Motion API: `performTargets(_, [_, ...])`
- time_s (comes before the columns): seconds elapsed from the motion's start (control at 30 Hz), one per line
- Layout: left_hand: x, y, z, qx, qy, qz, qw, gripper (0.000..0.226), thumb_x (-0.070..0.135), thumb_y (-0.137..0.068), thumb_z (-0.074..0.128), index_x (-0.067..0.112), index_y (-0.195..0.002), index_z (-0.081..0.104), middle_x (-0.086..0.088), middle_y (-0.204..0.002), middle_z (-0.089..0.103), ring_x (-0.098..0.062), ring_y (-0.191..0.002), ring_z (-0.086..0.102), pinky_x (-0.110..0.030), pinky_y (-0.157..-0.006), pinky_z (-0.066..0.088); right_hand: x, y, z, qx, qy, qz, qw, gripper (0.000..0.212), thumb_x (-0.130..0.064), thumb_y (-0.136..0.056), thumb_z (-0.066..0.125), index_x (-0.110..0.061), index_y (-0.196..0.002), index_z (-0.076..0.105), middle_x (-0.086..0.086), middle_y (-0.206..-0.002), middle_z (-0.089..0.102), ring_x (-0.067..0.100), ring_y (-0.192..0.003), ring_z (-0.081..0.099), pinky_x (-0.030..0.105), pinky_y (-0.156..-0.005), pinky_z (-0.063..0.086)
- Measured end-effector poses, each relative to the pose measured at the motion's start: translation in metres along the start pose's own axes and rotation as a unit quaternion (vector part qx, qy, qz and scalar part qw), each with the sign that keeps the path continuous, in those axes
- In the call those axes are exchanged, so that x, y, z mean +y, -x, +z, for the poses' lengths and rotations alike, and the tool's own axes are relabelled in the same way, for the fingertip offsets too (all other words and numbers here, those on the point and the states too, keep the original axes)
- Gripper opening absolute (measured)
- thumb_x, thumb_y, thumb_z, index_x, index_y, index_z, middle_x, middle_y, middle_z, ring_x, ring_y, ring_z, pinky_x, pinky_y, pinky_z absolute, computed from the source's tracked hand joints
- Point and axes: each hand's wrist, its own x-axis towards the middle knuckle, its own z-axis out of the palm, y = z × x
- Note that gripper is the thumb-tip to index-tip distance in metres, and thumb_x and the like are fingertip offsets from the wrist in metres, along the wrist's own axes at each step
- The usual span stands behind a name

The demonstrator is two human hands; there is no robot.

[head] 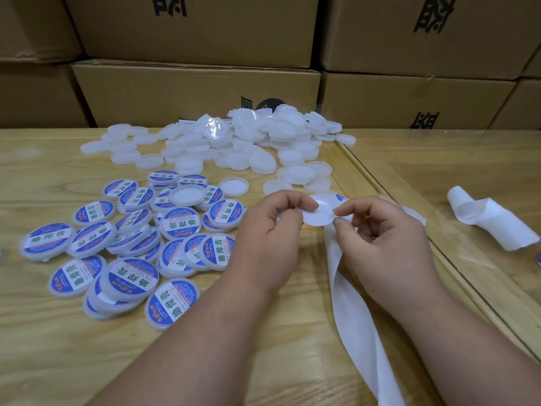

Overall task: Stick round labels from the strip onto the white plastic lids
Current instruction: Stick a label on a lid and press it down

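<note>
At the centre of the view, the left hand (270,227) curls its fingers round a white plastic lid (281,218), most of it hidden behind the knuckles. The right hand (380,232) pinches the edge of a round white label (319,213) between thumb and forefinger; the label lies between the two hands, touching both, its blank side up (a sliver of blue print shows at its far edge). From under the right hand a long white backing strip (355,312) runs toward 6 o'clock, down past the right forearm to the bottom edge.

At 9 o'clock from the hands lies a loose cluster of labelled lids with blue-and-white round stickers (128,244), many overlapping. At 12 o'clock sits a heap of bare white plastic lids (234,142). At 3 o'clock, well apart, a curled piece of used white strip (491,221) rests on the pale wooden table (58,347). Brown cardboard boxes (199,89) are stacked along the table's far side.
</note>
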Motion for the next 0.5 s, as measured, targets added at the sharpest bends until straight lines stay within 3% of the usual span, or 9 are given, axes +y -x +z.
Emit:
performTargets(0.1, [-0.0002, -0.0009, -0.0011, -0.004, 0.021, 0.004, 1.000, 0.027, 0.021, -0.079, 0.048, 0.028, -0.080, 0.074, -0.020, -0.089, 0.061, -0.015, -0.067, 0.049, -0.026, -0.057, 0.042, -0.0010, -0.0004, -0.0003, 0.004, 0.009, -0.003, 1.000, 0.028, -0.008, -0.084, 0.073, -0.035, -0.082, 0.070, -0.007, -0.077, 0.053, 0.005, -0.055, 0.049, 0.007, -0.058, 0.039])
performTargets(0.3, [-0.0033, -0.0030, -0.0017, 0.008, 0.041, -0.009, 0.999, 0.027, 0.023, -0.078, 0.049, 0.030, -0.076, 0.075, 0.003, -0.080, 0.065, -0.008, -0.069, 0.056, -0.020, -0.062, 0.047, 0.0000, -0.0007, 0.0007, -0.009, 0.005, -0.002, 1.000, 0.030, -0.008, -0.082, 0.073, -0.038, -0.077, 0.071, -0.013, -0.075, 0.050, 0.009, -0.055, 0.048, 0.009, -0.059, 0.037])
performTargets(0.5, [-0.0001, -0.0022, -0.0015, -0.024, 0.072, 0.010, 0.997, 0.026, 0.025, -0.085, 0.050, 0.026, -0.081, 0.075, -0.002, -0.071, 0.055, -0.012, -0.068, 0.051, -0.021, -0.059, 0.043, -0.0001, -0.0005, 0.0008, -0.013, 0.015, -0.001, 1.000, 0.026, -0.012, -0.082, 0.075, -0.037, -0.079, 0.070, -0.013, -0.078, 0.052, 0.008, -0.056, 0.048, 0.009, -0.058, 0.037])
